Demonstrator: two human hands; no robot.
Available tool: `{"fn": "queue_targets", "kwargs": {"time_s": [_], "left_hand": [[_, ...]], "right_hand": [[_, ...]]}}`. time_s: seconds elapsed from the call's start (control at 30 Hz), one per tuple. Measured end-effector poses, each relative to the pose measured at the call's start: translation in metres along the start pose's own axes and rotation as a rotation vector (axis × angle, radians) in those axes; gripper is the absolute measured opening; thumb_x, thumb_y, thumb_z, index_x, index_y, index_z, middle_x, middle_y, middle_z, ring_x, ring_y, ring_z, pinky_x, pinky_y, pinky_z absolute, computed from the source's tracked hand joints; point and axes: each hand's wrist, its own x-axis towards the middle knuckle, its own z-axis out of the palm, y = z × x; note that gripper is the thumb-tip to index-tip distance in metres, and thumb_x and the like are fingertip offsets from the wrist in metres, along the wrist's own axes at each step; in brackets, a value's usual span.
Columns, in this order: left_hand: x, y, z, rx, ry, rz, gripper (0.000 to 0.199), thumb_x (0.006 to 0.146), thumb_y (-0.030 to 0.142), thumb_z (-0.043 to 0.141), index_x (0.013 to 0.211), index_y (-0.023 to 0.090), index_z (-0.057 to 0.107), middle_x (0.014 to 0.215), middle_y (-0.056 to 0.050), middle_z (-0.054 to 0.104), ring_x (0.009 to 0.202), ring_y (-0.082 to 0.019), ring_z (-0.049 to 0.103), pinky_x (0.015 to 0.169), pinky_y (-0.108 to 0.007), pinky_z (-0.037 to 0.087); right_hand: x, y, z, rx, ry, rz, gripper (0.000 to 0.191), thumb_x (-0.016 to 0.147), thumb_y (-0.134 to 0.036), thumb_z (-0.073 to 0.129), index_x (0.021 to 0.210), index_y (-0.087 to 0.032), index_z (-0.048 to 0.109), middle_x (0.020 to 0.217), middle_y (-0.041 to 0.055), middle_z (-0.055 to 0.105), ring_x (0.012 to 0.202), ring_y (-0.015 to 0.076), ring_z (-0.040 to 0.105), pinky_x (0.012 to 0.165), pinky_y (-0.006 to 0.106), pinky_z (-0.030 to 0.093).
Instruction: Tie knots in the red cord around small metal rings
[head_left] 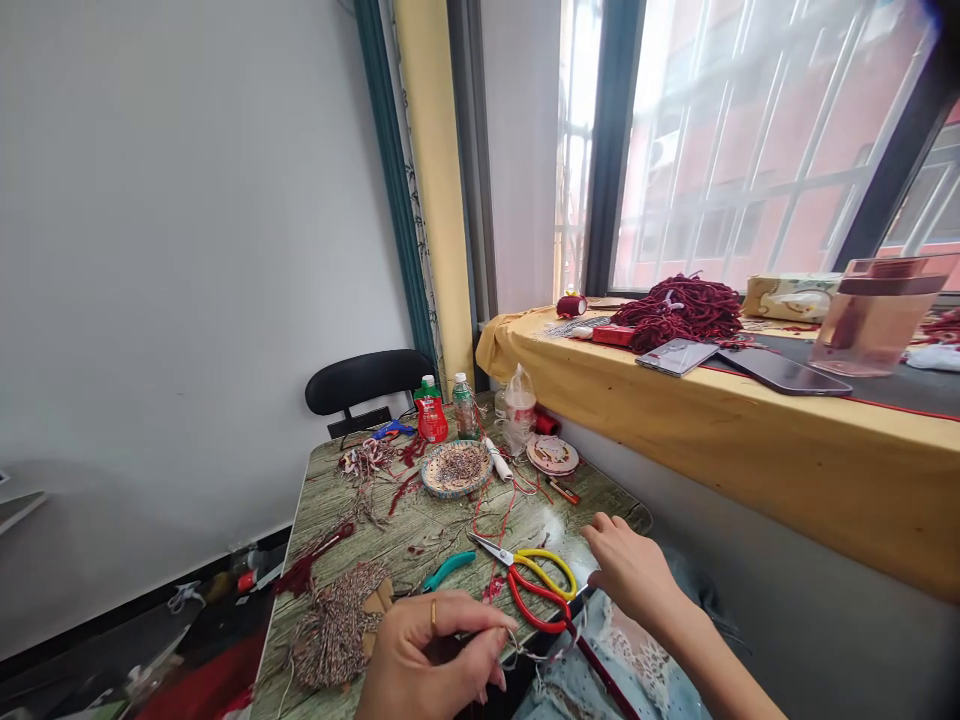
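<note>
My left hand is closed in a pinch on a thin, pale cord that trails over my lap. Farther right, my right hand hovers by the table edge with fingers curled; whatever they hold, if anything, is hidden. Between the hands lie scissors with one red and one yellow handle, blades pointing to the far left. Teal-handled pliers rest just beyond my left hand. A thick bundle of mottled brown cord, wound on cardboard, sits left of that hand. A dark red strip hangs across my lap.
A woven basket of small beads stands mid-table, with a red pouch bottle and a plastic bottle behind. A box cutter lies nearby. The windowsill holds dark red cord, a phone and a water jug.
</note>
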Motion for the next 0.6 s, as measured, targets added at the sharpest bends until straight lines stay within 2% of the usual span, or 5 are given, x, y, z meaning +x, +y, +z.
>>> {"fn": "queue_targets", "kwargs": {"time_s": [0.1, 0.17, 0.3, 0.43, 0.6], "left_hand": [[0.003, -0.004, -0.001, 0.164, 0.037, 0.115, 0.015, 0.067, 0.014, 0.061, 0.065, 0.021, 0.074, 0.051, 0.0, 0.063, 0.043, -0.009, 0.054, 0.042, -0.016, 0.043], [0.005, -0.005, -0.001, 0.293, 0.016, 0.193, 0.015, 0.07, 0.014, 0.06, 0.067, 0.02, 0.074, 0.053, -0.001, 0.065, 0.048, -0.011, 0.057, 0.046, -0.017, 0.044], [0.007, -0.005, -0.003, 0.415, -0.06, 0.254, 0.018, 0.073, 0.013, 0.058, 0.073, 0.019, 0.075, 0.061, -0.003, 0.07, 0.055, -0.013, 0.061, 0.053, -0.018, 0.047], [0.005, -0.005, -0.006, 0.437, -0.073, 0.245, 0.017, 0.074, 0.013, 0.059, 0.071, 0.02, 0.074, 0.063, -0.002, 0.07, 0.058, -0.014, 0.062, 0.056, -0.019, 0.046], [0.003, -0.008, -0.003, 0.359, -0.07, 0.14, 0.019, 0.077, 0.015, 0.057, 0.069, 0.018, 0.074, 0.062, -0.002, 0.068, 0.057, -0.013, 0.06, 0.054, -0.019, 0.045]], "right_hand": [[-0.016, -0.015, -0.007, 0.088, -0.108, -0.079, 0.038, 0.07, -0.006, 0.057, 0.105, -0.017, 0.061, 0.106, 0.01, 0.06, 0.09, 0.0226, 0.057, 0.077, 0.035, 0.045], [-0.028, -0.035, -0.006, 0.251, -0.275, -0.153, 0.044, 0.074, -0.013, 0.05, 0.117, -0.023, 0.054, 0.087, 0.0019, 0.065, 0.071, 0.0148, 0.06, 0.064, 0.026, 0.048], [-0.04, -0.064, 0.004, 0.881, -0.687, -0.234, 0.041, 0.076, -0.029, 0.048, 0.115, -0.017, 0.054, 0.065, -0.0016, 0.059, 0.053, 0.0107, 0.055, 0.049, 0.021, 0.045], [-0.038, -0.064, 0.008, 0.898, -0.618, -0.229, 0.032, 0.08, -0.043, 0.054, 0.086, -0.012, 0.063, 0.061, -0.0018, 0.053, 0.052, 0.008, 0.046, 0.051, 0.02, 0.038], [-0.033, -0.056, -0.002, 0.758, -0.465, -0.227, 0.032, 0.086, -0.043, 0.05, 0.074, -0.014, 0.059, 0.056, -0.005, 0.043, 0.051, 0.0085, 0.034, 0.048, 0.021, 0.026]]}}
